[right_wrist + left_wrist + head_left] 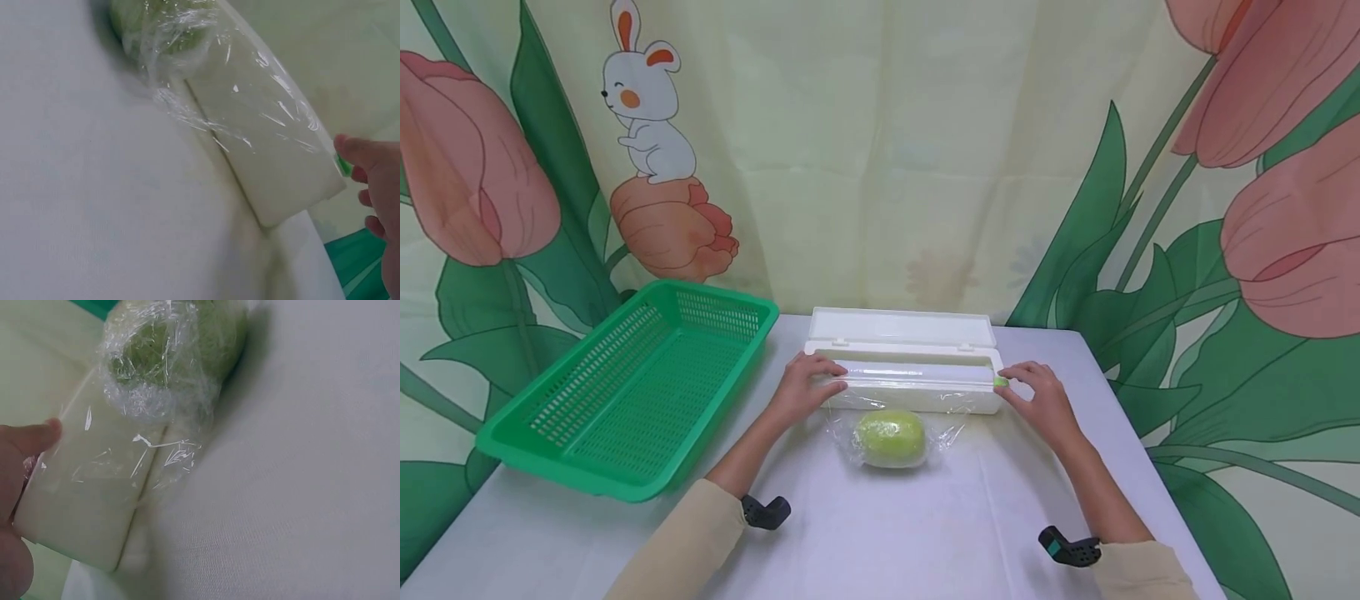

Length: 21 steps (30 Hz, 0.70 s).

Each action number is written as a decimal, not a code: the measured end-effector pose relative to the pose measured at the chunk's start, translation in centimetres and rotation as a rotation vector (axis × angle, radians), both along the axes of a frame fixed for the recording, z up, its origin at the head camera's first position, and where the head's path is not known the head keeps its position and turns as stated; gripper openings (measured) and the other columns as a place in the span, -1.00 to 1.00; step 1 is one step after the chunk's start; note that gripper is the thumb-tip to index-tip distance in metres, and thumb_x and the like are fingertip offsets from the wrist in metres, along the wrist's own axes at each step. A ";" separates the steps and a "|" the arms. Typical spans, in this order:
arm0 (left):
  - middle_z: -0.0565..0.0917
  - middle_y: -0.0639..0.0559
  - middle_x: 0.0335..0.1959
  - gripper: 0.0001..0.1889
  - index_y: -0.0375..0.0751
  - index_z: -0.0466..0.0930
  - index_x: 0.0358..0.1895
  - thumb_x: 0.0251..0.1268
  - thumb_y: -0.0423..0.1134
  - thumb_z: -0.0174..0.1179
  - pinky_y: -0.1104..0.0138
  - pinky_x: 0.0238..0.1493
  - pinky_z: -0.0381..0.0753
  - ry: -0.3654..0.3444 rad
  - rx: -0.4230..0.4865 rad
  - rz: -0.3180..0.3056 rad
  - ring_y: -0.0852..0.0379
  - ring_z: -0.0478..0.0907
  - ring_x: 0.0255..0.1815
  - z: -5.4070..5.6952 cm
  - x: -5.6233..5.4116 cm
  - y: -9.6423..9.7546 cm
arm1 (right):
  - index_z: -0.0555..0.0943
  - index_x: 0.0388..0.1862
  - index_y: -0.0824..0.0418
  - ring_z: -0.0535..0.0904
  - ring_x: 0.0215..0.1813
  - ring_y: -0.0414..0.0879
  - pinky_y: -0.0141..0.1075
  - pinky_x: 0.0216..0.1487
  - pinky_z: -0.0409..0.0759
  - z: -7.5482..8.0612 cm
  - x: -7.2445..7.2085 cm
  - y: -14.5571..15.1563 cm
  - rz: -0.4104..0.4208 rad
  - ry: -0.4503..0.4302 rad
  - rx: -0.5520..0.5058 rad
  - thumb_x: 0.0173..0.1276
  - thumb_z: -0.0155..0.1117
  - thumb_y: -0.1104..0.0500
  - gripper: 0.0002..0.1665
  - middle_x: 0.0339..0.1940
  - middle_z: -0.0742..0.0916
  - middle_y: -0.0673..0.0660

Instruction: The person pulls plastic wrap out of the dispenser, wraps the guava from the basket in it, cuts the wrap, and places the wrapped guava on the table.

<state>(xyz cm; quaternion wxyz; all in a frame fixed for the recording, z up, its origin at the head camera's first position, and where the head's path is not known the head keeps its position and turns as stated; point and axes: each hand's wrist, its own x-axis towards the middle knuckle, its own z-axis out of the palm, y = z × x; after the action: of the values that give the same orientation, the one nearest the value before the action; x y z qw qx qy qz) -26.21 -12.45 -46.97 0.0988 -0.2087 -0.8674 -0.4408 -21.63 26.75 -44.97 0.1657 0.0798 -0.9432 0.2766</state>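
A white cling film box (985, 404) stands on the table with its lid (902, 327) tipped back and a film roll (917, 372) inside. Clear cling film (94, 465) hangs over its front wall and runs onto a pale green, roundish fruit or vegetable (891, 438) in front, covered in crinkled film. My left hand (801, 387) grips the box's front edge at the left end, thumb in front. At the right end, my right hand (1045, 404) pinches a small green slide cutter (1001, 382) between thumb and fingers. The right wrist view shows the cutter (342, 165) partly hidden behind the thumb.
A green slotted plastic basket (767, 310) stands on the left of the white-covered table (865, 542). Behind the table hangs a curtain (880, 167) printed with tulips and a rabbit. Black wrist cameras (766, 512) sit on both wrists.
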 end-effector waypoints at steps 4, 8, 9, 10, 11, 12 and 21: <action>0.73 -0.04 -0.24 -0.71 -0.17 0.69 -0.15 0.04 -0.22 0.45 -0.03 0.47 0.18 -0.010 0.019 0.032 0.00 0.63 -0.10 -0.1 0.0 0.0 | 0.71 -0.05 0.19 0.45 0.15 0.10 0.12 0.13 0.55 -0.4 0.0 -0.5 0.042 0.018 -0.019 0.08 0.52 0.15 -0.59 0.03 0.66 0.20; 0.71 -0.02 -0.29 -0.77 -0.17 0.64 -0.29 0.00 -0.24 0.48 -0.02 0.45 0.23 -0.002 0.042 0.051 0.02 0.62 -0.15 -0.1 0.1 -0.1 | 0.76 -0.18 0.20 0.49 0.08 0.03 0.06 0.04 0.58 -1.0 -0.3 -0.9 0.071 0.100 -0.018 0.03 0.55 0.19 -0.68 -0.05 0.71 0.14; 0.70 0.00 -0.32 -0.79 -0.16 0.63 -0.34 -0.01 -0.24 0.48 -0.03 0.45 0.23 0.001 0.046 0.052 0.03 0.62 -0.16 -0.1 0.1 -0.2 | 0.77 -0.21 0.20 0.49 0.07 0.02 0.05 0.02 0.58 -1.2 -0.4 -1.0 0.074 0.123 -0.016 0.02 0.55 0.21 -0.71 -0.06 0.72 0.12; 0.69 0.01 -0.34 -0.80 -0.15 0.61 -0.38 -0.01 -0.25 0.48 -0.04 0.48 0.19 0.004 0.049 0.049 0.04 0.62 -0.17 0.0 0.1 -0.2 | 0.78 -0.24 0.16 0.50 0.06 -0.02 0.00 0.01 0.60 -1.4 -0.6 -0.9 0.070 0.152 0.009 0.04 0.54 0.19 -0.74 -0.08 0.73 0.08; 0.68 0.03 -0.35 -0.80 -0.13 0.59 -0.42 -0.01 -0.25 0.47 -0.04 0.49 0.18 0.006 0.049 0.047 0.05 0.62 -0.17 0.0 0.1 -0.2 | 0.78 -0.27 0.14 0.50 0.04 -0.04 -0.07 0.00 0.60 -1.6 -0.6 -0.9 0.070 0.177 0.019 0.04 0.54 0.18 -0.77 -0.09 0.73 0.06; 0.68 0.03 -0.36 -0.80 -0.13 0.57 -0.46 0.00 -0.25 0.47 -0.04 0.49 0.17 0.003 0.054 0.045 0.06 0.61 -0.17 0.1 0.1 -0.2 | 0.79 -0.30 0.15 0.50 0.03 -0.04 -0.10 -0.01 0.59 -1.7 -0.7 -0.9 0.080 0.198 0.010 0.04 0.54 0.18 -0.80 -0.11 0.74 0.06; 0.67 0.03 -0.20 -0.79 -0.08 0.58 -0.57 0.01 -0.22 0.47 0.10 0.08 0.53 0.006 0.035 0.046 0.03 0.53 -0.03 0.5 0.9 -0.2 | 0.76 -0.42 0.21 0.54 -0.02 0.00 -0.52 0.02 0.40 -0.6 0.0 -2.2 0.135 0.226 -0.066 -0.03 0.55 0.33 -0.84 -0.18 0.76 0.11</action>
<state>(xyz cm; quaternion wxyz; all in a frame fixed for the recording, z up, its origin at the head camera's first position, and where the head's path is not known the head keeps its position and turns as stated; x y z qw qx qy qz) -25.33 -12.63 -46.50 0.1154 -0.1882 -0.8639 -0.4526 -21.62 24.56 -45.55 0.2543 0.1679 -0.9014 0.3075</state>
